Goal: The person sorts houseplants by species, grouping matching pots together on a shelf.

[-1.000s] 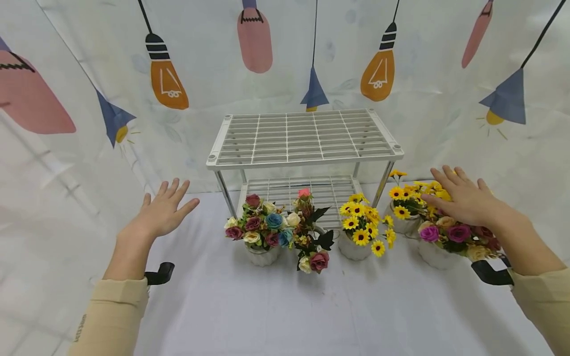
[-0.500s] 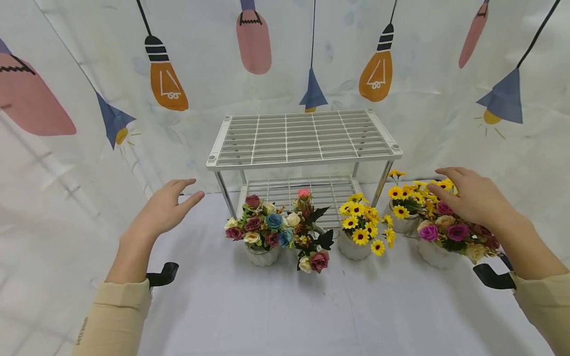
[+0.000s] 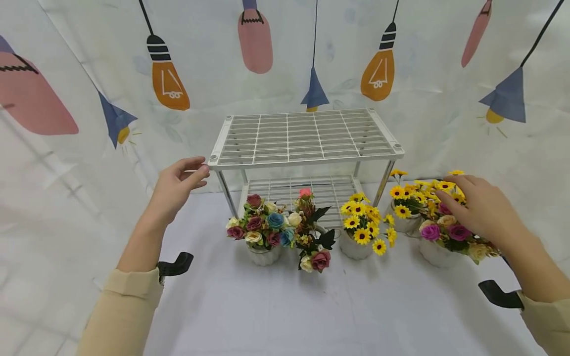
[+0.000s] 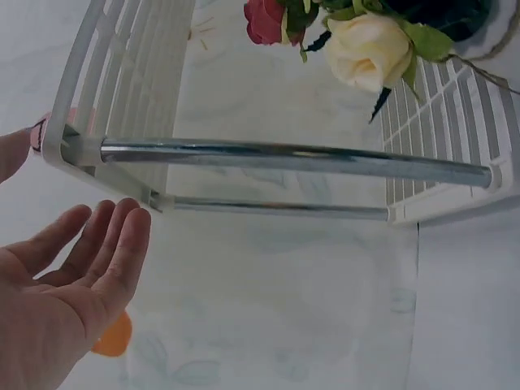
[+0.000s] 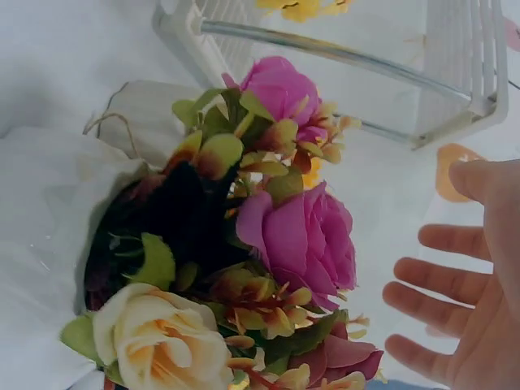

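A white two-tier wire shelf [image 3: 303, 138] stands at the back of the table. My left hand [image 3: 178, 185] hovers open at its front left corner, thumb tip close to the top tier's edge. In the left wrist view the straight fingers [image 4: 97, 244] lie just beside the shelf's chrome leg [image 4: 292, 158]. My right hand [image 3: 478, 207] is spread, fingers relaxed, over a white pot of purple and cream roses [image 3: 445, 237] at the right. In the right wrist view the open hand [image 5: 479, 276] is beside the roses [image 5: 301, 236] and holds nothing.
In front of the shelf stand a mixed rose pot [image 3: 262, 232], a small dark bouquet [image 3: 311, 242], a sunflower pot [image 3: 362, 232] and a second sunflower pot [image 3: 405, 207]. A printed curtain [image 3: 89, 148] closes the back and left side. White cloth covers the table [image 3: 285, 306].
My left hand has moved up and to the right, reaching the shelf's front left corner. My right hand has sunk lower over the rose pot, its fingers now slightly curved.
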Tool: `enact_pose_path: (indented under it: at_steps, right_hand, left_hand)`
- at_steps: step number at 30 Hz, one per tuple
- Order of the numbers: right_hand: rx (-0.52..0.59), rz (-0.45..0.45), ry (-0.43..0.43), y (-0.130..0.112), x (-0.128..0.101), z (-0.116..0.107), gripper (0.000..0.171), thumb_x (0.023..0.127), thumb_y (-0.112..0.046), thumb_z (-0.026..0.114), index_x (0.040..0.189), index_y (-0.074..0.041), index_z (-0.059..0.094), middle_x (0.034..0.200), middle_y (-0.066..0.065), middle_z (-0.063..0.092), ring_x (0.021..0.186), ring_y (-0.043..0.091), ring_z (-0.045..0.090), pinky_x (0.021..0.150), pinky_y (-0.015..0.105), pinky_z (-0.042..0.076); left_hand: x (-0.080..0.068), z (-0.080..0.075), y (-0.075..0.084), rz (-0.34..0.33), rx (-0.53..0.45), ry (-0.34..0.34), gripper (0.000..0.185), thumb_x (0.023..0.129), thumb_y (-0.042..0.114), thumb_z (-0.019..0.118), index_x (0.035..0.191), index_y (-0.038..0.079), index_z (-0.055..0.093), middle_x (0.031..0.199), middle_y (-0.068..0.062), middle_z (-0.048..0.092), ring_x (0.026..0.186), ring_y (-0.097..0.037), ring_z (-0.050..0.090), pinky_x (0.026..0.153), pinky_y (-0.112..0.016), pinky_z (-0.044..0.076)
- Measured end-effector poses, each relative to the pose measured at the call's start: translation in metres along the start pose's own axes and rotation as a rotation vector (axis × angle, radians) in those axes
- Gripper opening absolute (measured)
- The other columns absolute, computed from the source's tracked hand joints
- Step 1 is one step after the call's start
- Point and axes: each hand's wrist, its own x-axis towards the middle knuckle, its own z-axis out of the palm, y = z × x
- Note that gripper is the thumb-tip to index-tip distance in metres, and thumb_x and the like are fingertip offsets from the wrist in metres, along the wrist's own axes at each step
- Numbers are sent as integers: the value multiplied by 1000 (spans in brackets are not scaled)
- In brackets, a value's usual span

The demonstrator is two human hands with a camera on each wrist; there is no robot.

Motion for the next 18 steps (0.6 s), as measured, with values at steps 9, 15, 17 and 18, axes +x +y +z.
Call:
enact_pose_path:
  at_steps: [9, 15, 17, 18]
  right_hand:
    - [44, -14, 121, -5, -18, 12, 49, 102, -28, 65, 135, 7, 54, 132, 36, 52, 121, 58, 45, 94, 74, 36]
    - [96, -37, 345, -7, -39, 27, 42, 98, -18, 69, 126, 12, 58, 124, 35, 56, 118, 58, 47, 100, 70, 36]
    - [131, -34, 421, -7, -46, 33, 41, 97, -15, 70, 125, 13, 59, 126, 35, 55, 120, 59, 45, 107, 68, 33]
    - [148, -29, 454, -7, -50, 35, 41, 96, -15, 69, 124, 13, 59, 127, 35, 55, 122, 60, 44, 109, 67, 31]
  left_hand:
    - [12, 6, 12, -50, -314, -13, 65, 103, 33, 65, 150, -7, 43, 127, -8, 57, 111, -18, 63, 95, -27, 53]
    - [16, 9, 12, -76, -435, -15, 62, 101, 24, 70, 147, -10, 45, 121, -9, 58, 106, -16, 64, 91, -25, 54]
    - [16, 9, 11, -88, -433, -23, 63, 101, 25, 69, 148, -9, 44, 123, -8, 58, 107, -17, 63, 92, -25, 54]
    - [16, 9, 11, -94, -436, -26, 63, 101, 25, 69, 148, -8, 44, 123, -8, 58, 107, -17, 63, 92, -26, 54]
